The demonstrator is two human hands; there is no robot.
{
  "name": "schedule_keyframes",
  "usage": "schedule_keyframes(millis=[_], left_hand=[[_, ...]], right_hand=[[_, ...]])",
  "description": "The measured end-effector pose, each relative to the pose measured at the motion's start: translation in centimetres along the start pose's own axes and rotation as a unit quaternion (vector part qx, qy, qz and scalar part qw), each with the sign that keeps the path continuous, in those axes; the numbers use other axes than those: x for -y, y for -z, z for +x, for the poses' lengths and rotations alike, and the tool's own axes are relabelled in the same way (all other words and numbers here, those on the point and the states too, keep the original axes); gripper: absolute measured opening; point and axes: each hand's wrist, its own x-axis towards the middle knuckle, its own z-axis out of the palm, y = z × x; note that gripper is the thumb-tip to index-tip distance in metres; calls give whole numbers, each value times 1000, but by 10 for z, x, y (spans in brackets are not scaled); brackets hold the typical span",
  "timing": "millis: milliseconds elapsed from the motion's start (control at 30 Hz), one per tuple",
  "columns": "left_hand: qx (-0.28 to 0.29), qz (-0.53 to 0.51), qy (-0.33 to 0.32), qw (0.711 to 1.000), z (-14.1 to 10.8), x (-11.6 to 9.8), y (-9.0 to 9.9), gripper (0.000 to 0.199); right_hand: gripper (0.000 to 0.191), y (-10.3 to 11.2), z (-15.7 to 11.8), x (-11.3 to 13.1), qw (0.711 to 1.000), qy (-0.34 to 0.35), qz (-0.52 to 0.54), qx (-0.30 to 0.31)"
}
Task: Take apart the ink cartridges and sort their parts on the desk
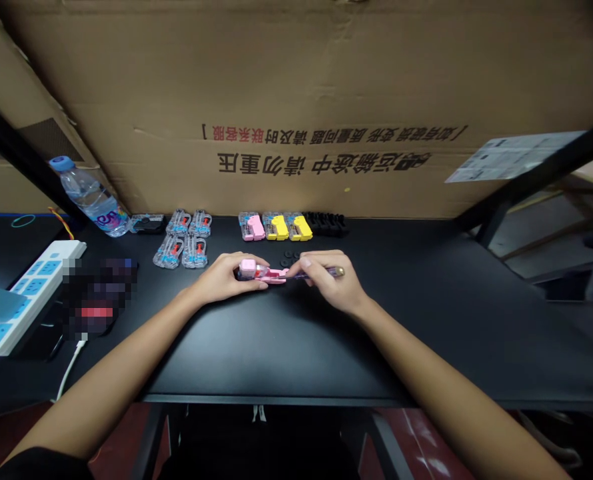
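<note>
In the head view, your left hand [221, 277] grips a small pink plastic assembly with clear and red parts [271, 277], thumb on its near side and fingers on its far side. The assembly is at the middle of the smooth black table [256, 353], between your hands. Your right hand [335, 283] pinches a slim dark rod-shaped tool with a gold-coloured end [336, 272]; its tip reaches the assembly's right part, though whether they touch you cannot tell. Small black rings [288, 255] lie just beyond, near your right fingers. Farther off stand a pink-and-clear plastic unit [252, 228], two yellow-and-clear plastic units [276, 228] and, to their right, black ridged pieces [326, 223]. Four transparent plastic units with red and blue parts [168, 253] sit far left, near a clear plastic bottle with a blue cap [94, 197].
</note>
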Motion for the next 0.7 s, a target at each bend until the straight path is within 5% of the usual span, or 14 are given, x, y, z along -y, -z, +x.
schedule_keyframes(millis=[700], left_hand=[[6, 20, -28, 999, 2, 5, 0, 35]], right_hand=[[26, 2, 0, -3, 993, 71, 23, 91]])
